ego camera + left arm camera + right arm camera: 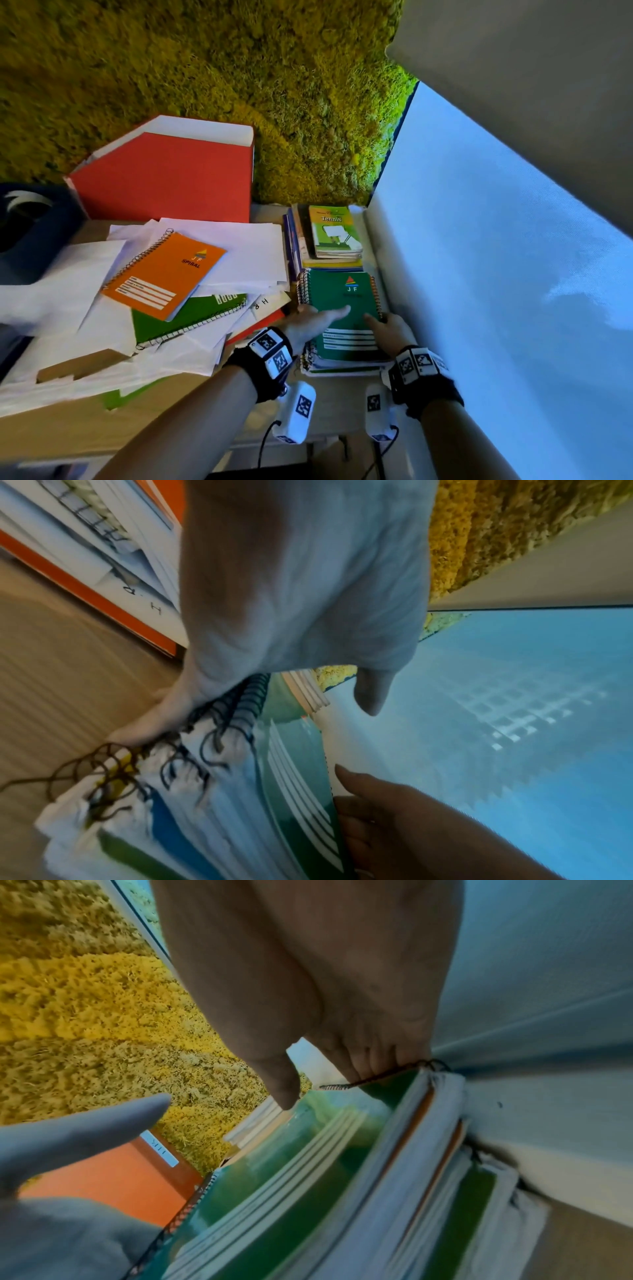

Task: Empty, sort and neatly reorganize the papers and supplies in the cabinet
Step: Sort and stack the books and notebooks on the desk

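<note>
A stack of spiral notebooks (346,342), topped by a dark green one, lies on the wooden surface beside the white panel. My left hand (318,317) holds its left side, thumb on the green cover and fingers down along the spiral edge. In the left wrist view the left hand (253,715) straddles the wire binding of the stack (240,804). My right hand (380,322) holds the right side. In the right wrist view the right hand (329,1085) has its thumb on the green cover (274,1177) and its fingers curled over the right spiral.
Left of the stack lies a messy heap of white papers (239,253) with an orange spiral notebook (164,274) and a green one (188,315). A red box file (164,178) stands behind. A pile topped by a Tennis booklet (334,233) sits behind the stack. A white panel (496,274) closes the right.
</note>
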